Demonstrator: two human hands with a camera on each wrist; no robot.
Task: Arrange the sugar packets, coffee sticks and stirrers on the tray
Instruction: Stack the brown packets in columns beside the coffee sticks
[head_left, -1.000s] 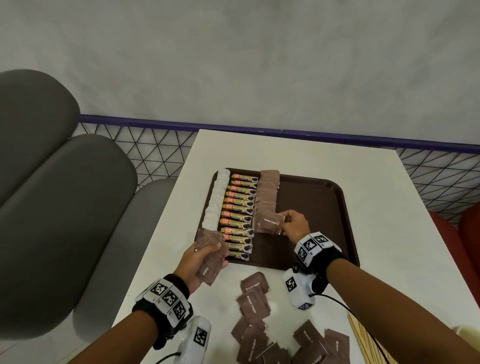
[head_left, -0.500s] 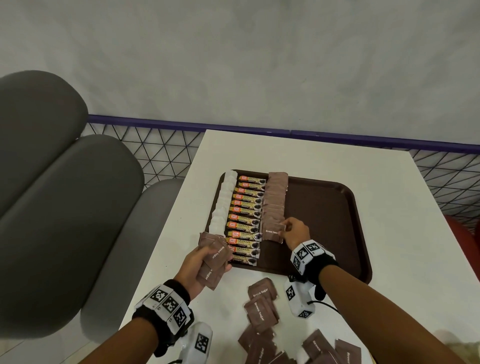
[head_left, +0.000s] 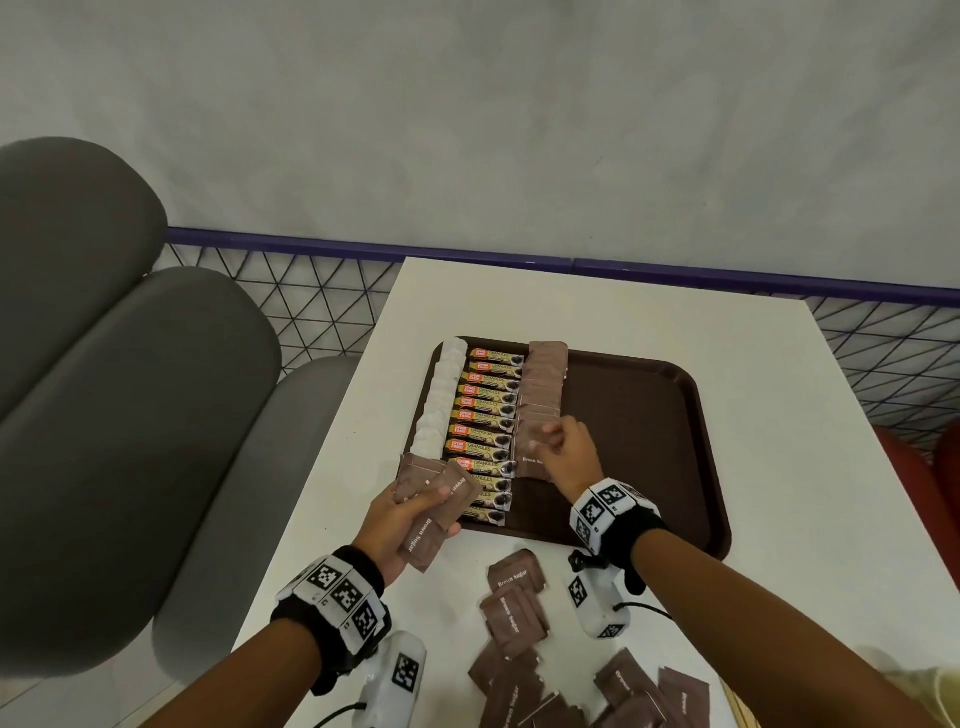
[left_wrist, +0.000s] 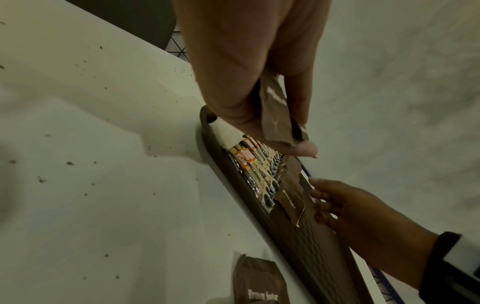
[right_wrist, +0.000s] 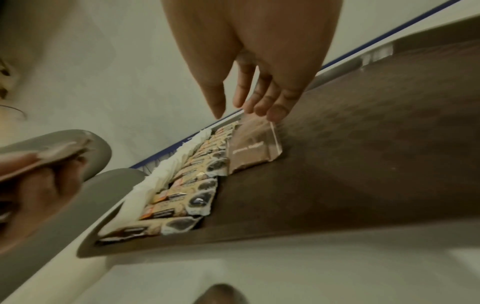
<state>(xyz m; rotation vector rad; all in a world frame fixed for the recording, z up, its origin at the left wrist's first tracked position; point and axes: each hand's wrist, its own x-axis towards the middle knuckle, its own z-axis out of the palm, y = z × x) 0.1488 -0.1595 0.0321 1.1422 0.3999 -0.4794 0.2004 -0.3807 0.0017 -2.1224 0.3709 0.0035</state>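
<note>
A brown tray (head_left: 639, 441) holds three columns: white sugar packets (head_left: 439, 400), coffee sticks (head_left: 485, 421) and brown sugar packets (head_left: 543, 384). My right hand (head_left: 553, 441) is over the near end of the brown column, and its fingertips (right_wrist: 262, 109) touch the far edge of the newest brown sugar packet (right_wrist: 254, 146). That packet lies on the tray, with the thumb held apart from it. At the tray's near left corner my left hand (head_left: 431, 499) grips a fan of several brown sugar packets (head_left: 426, 535); the same packets (left_wrist: 275, 115) sit between thumb and fingers.
Several loose brown sugar packets (head_left: 514, 608) lie on the white table (head_left: 779, 467) in front of the tray. The tray's right half is bare. Grey chair cushions (head_left: 130, 389) stand to the left, and a wire fence with a purple rail (head_left: 727, 280) runs behind the table.
My right hand has carried a brown sugar packet to the near end of the brown column, laid it flat and loosened its grip. The left hand still holds its fan of packets.
</note>
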